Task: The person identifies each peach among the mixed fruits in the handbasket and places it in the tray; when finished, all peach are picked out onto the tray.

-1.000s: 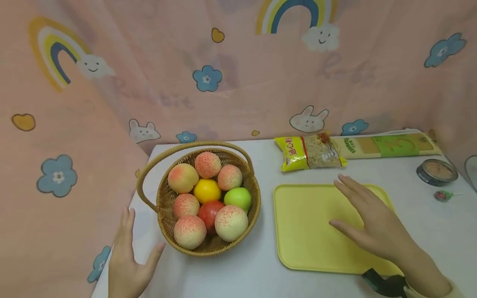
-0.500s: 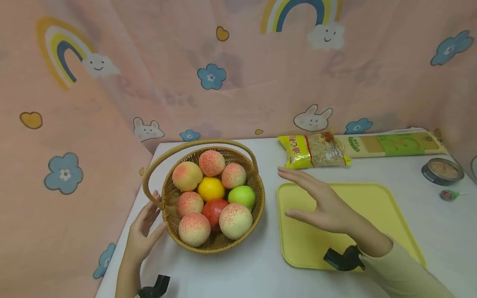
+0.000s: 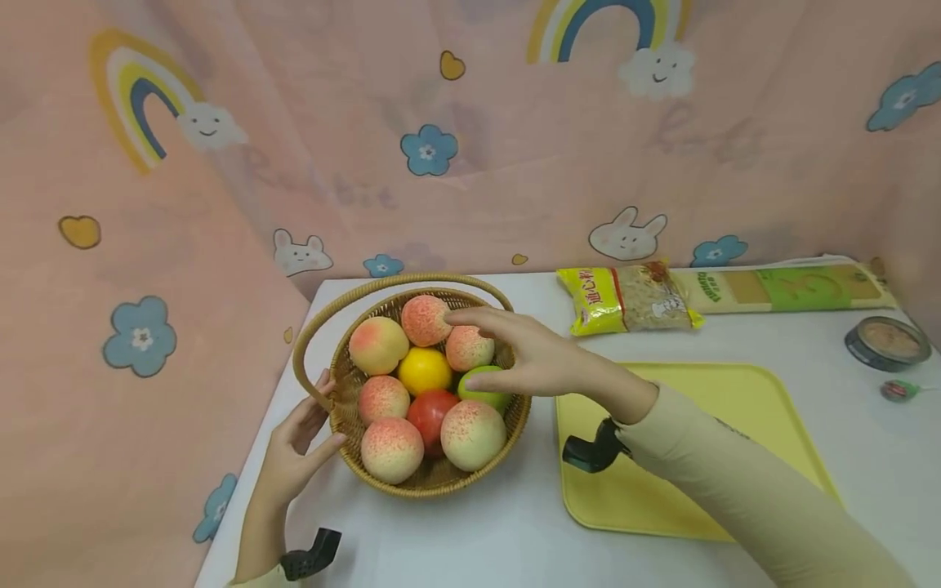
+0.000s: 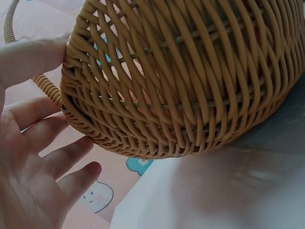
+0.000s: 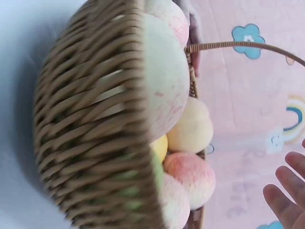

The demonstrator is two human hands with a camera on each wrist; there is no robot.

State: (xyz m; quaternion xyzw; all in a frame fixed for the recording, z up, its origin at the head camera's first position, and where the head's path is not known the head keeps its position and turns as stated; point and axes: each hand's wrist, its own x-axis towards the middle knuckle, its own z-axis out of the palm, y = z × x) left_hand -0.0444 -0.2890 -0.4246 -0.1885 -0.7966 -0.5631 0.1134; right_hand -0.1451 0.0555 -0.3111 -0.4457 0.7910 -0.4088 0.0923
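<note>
A woven wicker basket (image 3: 421,492) with an arched handle (image 3: 300,347) holds several peaches (image 3: 393,450), a yellow fruit (image 3: 425,371), a red fruit (image 3: 430,415) and a green fruit (image 3: 491,400). At its left side, my left hand (image 3: 290,461) touches the outside by the handle's base, fingers extended. In the left wrist view, that hand's thumb (image 4: 35,59) lies against the rim, other fingertips near the handle. My right hand (image 3: 540,355) hovers over the basket's right side, thumb and fingers apart, holding nothing; it overlaps the green fruit and a peach in the head view.
Right of the basket lies a yellow tray (image 3: 706,482), partly under the right sleeve (image 3: 735,474). Behind it are a yellow snack-like packet (image 3: 628,300) and a long green-and-beige package (image 3: 801,287). A round tin (image 3: 886,342) and a lollipop (image 3: 898,390) sit at far right.
My right hand has swept left from above the tray to over the basket. My left hand has moved up and right to the basket's side. The basket stays put on the table.
</note>
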